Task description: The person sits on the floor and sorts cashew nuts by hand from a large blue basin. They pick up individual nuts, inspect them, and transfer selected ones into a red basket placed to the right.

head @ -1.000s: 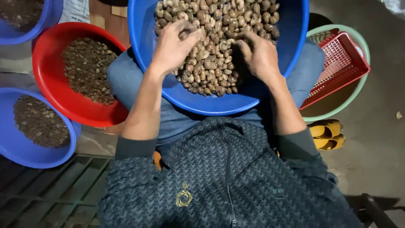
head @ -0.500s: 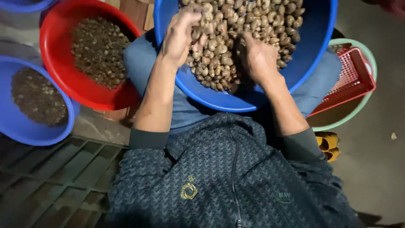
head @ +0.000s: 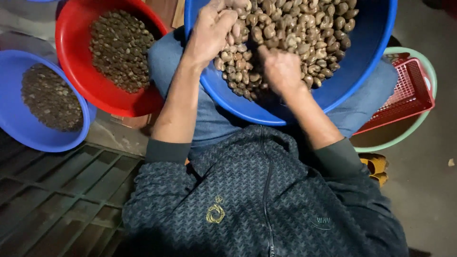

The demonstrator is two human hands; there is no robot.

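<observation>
Both hands work in a large blue basin that rests on the person's lap and is heaped with pale, curved cashew nuts. The left hand lies at the near left of the heap, its grip curled loosely over a few nuts against the palm; how many it has hold of cannot be told. The right hand is pressed into the nuts near the basin's near wall, fingers buried, so whether its grip is closed on anything cannot be told.

Half a second ago the left hand lay flatter over the heap with fingers spread; now it has drawn together and turned more on its side. The right hand has slid lower toward the near rim.

To the left stand a red basin and a smaller blue basin, both holding darker bits. To the right, a red plastic basket sits inside a pale green basin.
</observation>
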